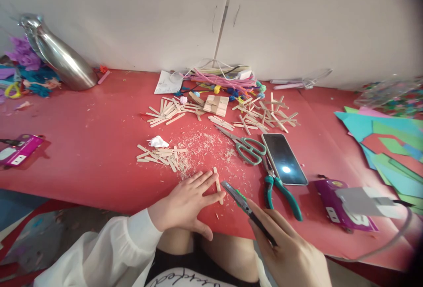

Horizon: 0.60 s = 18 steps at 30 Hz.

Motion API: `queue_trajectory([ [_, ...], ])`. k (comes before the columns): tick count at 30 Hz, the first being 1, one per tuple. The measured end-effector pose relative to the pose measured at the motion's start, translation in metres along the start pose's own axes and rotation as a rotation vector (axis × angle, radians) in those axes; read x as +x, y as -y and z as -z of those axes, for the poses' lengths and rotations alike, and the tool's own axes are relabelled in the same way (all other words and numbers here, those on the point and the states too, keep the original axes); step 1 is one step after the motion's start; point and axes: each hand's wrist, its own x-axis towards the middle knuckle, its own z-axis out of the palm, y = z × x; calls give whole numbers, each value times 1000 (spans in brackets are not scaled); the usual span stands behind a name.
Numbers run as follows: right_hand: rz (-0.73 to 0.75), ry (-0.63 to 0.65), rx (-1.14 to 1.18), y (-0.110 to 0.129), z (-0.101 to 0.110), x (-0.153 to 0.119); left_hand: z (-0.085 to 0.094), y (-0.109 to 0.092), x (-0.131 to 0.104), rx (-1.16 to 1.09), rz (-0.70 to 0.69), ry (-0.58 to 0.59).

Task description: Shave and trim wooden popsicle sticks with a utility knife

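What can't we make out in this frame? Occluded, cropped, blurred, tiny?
Head view, all of these:
Palm of the left hand: hidden by the back of the hand.
Part of the cutter handle: covered by the right hand.
Writing on the paper slip: too small.
Far end of the left purple box: cut off by the left edge.
Contents of the clear bag: blurred.

Left hand (185, 201): fingertips at a wooden stick (217, 184)
Right hand (287, 240): holding a utility knife (243, 205)
Tabletop (105, 154), right: scissors (237, 140), pliers (271, 175), phone (284, 157)
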Motion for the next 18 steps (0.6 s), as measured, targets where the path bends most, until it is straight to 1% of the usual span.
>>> queue_trajectory([
  [10, 71, 21, -59, 1, -2, 2, 0, -1, 0, -31, -5, 0],
  [15, 146, -5, -99, -3, -2, 0, 1, -1, 0, -20, -3, 3],
  [18, 160, -6, -116, -6, -3, -2, 0, -2, 0, -7, -1, -1],
])
